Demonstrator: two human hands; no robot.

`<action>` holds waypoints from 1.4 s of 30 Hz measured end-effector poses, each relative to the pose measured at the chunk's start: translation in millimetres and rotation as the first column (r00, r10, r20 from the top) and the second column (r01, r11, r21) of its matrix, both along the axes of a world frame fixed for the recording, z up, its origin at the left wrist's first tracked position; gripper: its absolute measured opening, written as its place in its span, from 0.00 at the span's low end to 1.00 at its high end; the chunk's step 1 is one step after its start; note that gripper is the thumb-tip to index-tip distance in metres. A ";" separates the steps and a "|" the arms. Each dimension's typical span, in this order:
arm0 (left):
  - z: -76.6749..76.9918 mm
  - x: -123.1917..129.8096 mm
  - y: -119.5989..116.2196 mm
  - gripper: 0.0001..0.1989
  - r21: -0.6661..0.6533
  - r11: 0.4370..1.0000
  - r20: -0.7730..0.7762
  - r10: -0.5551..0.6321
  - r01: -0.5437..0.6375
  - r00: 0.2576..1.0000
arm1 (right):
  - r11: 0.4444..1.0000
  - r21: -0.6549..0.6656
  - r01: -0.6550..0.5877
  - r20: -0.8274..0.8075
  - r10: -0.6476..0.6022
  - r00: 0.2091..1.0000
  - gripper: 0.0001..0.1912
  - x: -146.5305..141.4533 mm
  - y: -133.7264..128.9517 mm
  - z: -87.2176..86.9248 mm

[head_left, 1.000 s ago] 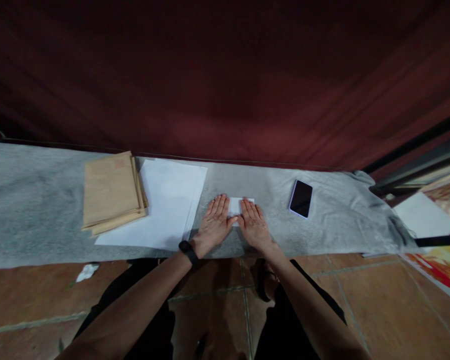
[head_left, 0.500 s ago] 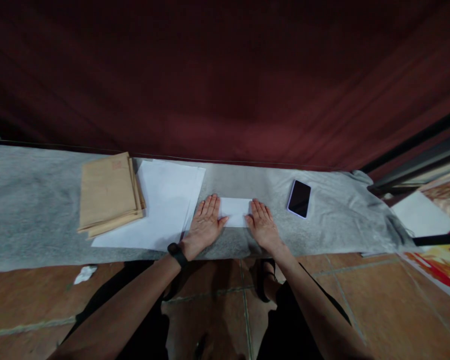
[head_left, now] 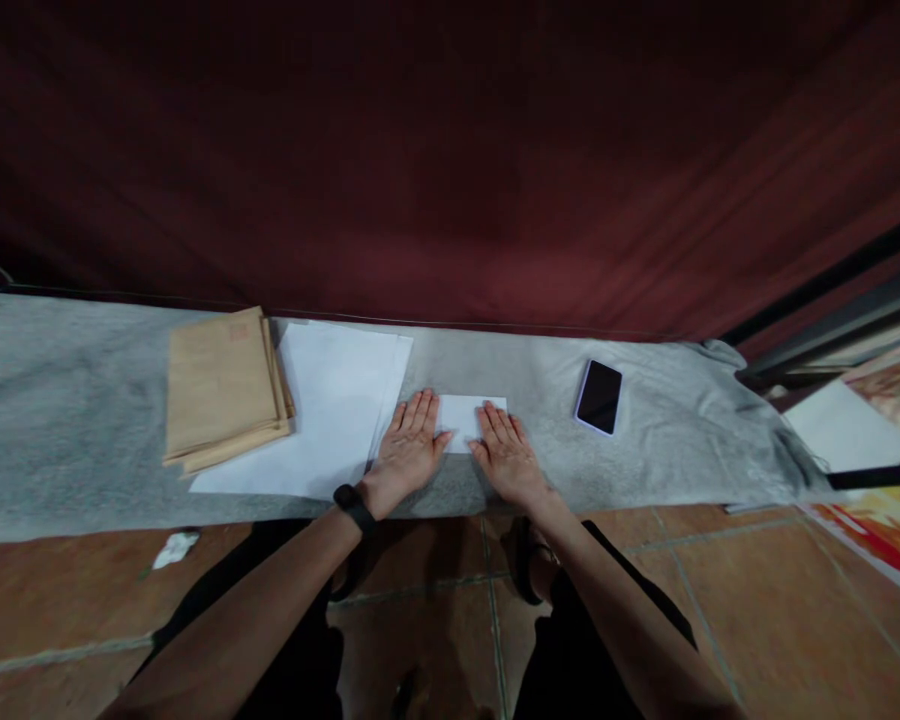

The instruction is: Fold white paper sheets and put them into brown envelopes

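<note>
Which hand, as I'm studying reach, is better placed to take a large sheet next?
Left hand, probably: it rests beside the large sheets; the right hand lies farther off, on the small paper.

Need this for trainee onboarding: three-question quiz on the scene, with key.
1. What colour edges the phone?
2. True or false: the brown envelopes partly overlap the white sheets.
3. What shows between the left hand and the right hand? A: the phone. B: a small white paper. C: the brown envelopes.

Key: 1. Pale purple. 2. True. 3. B.
</note>
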State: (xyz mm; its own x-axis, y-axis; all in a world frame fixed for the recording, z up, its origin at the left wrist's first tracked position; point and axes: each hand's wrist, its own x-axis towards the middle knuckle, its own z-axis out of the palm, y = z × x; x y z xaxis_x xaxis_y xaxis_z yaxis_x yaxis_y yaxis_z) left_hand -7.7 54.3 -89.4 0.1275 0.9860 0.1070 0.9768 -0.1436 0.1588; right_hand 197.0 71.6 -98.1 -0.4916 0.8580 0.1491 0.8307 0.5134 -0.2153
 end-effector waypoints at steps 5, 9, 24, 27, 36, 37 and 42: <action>1.5 -0.7 -1.7 0.33 -0.008 1.000 -0.004 0.027 -0.027 1.000 | 0.999 -0.037 0.037 0.006 -0.036 0.999 0.31 17.7 13.3 3.1; 2.9 2.5 -2.9 0.33 -0.012 0.999 -0.014 0.050 -0.050 0.999 | 0.996 -0.066 0.054 0.004 -0.054 0.999 0.28 27.4 31.0 7.6; 7.1 -8.0 12.8 0.32 0.022 1.000 0.125 -0.011 0.008 0.992 | 0.985 -0.157 0.074 -0.093 -0.090 0.992 0.26 12.6 61.9 24.1; 8.6 -10.1 18.3 0.33 0.063 0.998 0.240 -0.034 0.019 0.970 | 0.982 -0.165 0.089 -0.196 -0.121 0.973 0.20 13.1 66.0 27.7; 53.2 -18.3 28.5 0.30 0.455 0.850 0.661 -0.124 -0.264 0.740 | 0.966 0.200 0.167 -0.685 0.016 0.729 0.06 12.0 62.2 62.9; 54.6 -19.5 28.6 0.28 0.465 0.841 0.676 -0.134 -0.278 0.725 | 0.969 0.205 0.136 -0.668 0.037 0.743 0.07 12.2 59.6 61.4; 44.7 -13.5 25.0 0.20 0.379 0.917 0.619 -0.153 -0.122 0.770 | 0.992 0.079 -0.100 -0.469 0.125 0.874 0.11 19.8 48.8 39.2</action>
State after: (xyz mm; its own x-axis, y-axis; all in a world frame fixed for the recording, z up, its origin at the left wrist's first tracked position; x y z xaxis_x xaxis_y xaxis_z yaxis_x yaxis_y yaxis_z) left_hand -21.1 79.3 -44.7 -0.0894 0.8457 0.5262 0.6703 -0.3397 0.6598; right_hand 216.7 120.4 -58.9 -0.4451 0.7861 0.4289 0.5728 0.6181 -0.5384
